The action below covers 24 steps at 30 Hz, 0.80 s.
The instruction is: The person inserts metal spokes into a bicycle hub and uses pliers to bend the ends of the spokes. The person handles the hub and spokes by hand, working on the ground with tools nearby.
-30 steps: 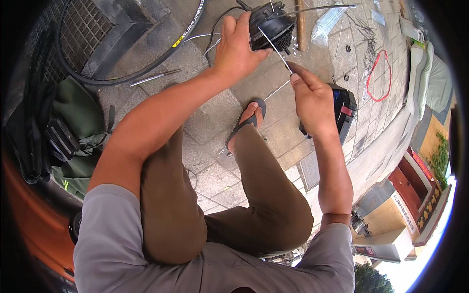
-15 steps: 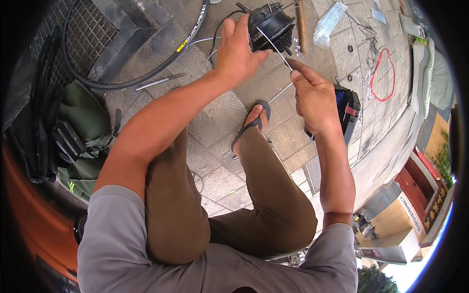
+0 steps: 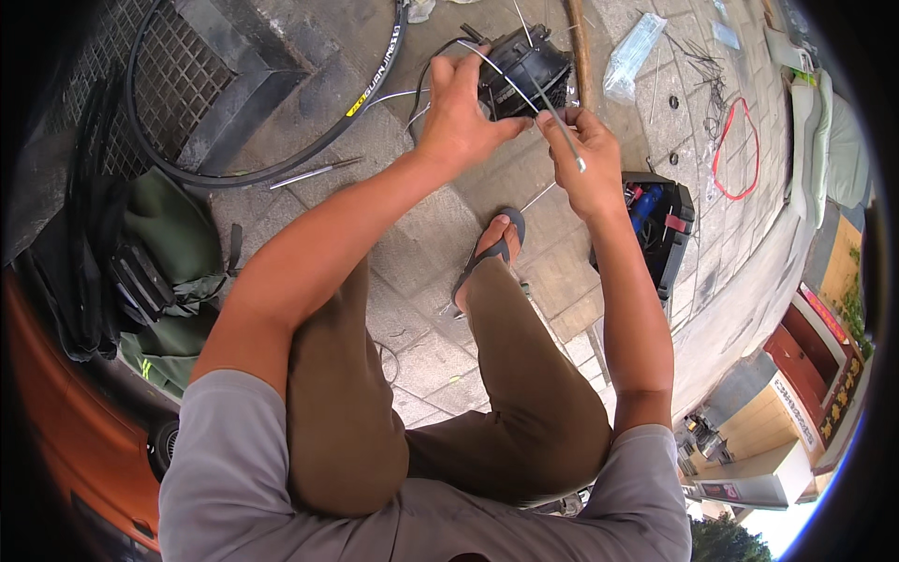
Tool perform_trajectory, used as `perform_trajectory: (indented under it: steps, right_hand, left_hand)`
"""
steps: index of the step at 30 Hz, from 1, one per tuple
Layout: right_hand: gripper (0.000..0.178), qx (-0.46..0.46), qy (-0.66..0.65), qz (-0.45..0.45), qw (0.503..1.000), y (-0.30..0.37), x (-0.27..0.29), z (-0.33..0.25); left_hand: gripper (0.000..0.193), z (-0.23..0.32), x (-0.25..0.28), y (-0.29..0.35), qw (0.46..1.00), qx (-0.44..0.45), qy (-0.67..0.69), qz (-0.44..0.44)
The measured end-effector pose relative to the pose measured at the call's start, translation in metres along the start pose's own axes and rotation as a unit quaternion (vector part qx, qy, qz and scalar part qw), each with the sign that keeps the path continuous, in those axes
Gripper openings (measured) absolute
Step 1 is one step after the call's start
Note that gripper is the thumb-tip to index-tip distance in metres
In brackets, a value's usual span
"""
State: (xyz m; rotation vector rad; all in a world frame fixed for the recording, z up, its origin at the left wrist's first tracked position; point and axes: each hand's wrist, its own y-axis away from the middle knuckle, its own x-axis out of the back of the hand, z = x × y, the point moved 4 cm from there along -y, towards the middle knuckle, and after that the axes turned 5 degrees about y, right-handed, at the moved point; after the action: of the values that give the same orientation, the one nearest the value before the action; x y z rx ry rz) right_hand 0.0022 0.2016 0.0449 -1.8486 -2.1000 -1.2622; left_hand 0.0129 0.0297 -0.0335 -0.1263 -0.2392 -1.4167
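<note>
Right hand (image 3: 582, 155) pinched spoke (image 3: 499, 72), long axis slanting up-left across hub (image 3: 538, 70); left hand (image 3: 456, 117), wide-spread, held hub's left side.

White lettering (image 3: 382, 67) and yellow label (image 3: 357, 108) on black wheel rim (image 3: 323, 147), gold characters on dark signboard (image 3: 840, 398)

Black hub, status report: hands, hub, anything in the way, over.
Left hand gripping black hub at its left; right hand pinching silver spoke; grey spoke crossing before right fingers; wooden stick right of hub.
</note>
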Motion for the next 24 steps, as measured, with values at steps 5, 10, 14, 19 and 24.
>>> perform_trajectory:
  steps: [5, 10, 14, 19, 24]
  right_hand:
    - [0.038, -0.015, -0.100, 0.101, 0.990, -0.024, -0.029, 0.009]
    - [0.036, -0.050, -0.151, 0.049, 0.986, -0.027, -0.021, 0.001]
    - [0.050, -0.016, 0.038, 0.035, 0.999, -0.036, 0.001, -0.008]
    - [0.060, -0.001, 0.102, 0.054, 0.993, -0.035, 0.011, -0.014]
    - [0.056, 0.003, 0.097, 0.049, 0.994, -0.035, 0.006, -0.020]
  left_hand:
    - [0.069, -0.011, 0.022, -0.012, 0.946, 0.133, 0.291, -0.056]
    - [0.044, -0.017, 0.020, -0.029, 0.903, 0.215, 0.369, -0.045]
    - [0.031, -0.032, 0.022, -0.042, 0.880, 0.234, 0.412, 0.027]
    - [0.017, -0.051, 0.052, -0.065, 0.852, 0.254, 0.454, 0.064]
    - [0.015, -0.040, 0.050, -0.078, 0.822, 0.315, 0.474, 0.027]
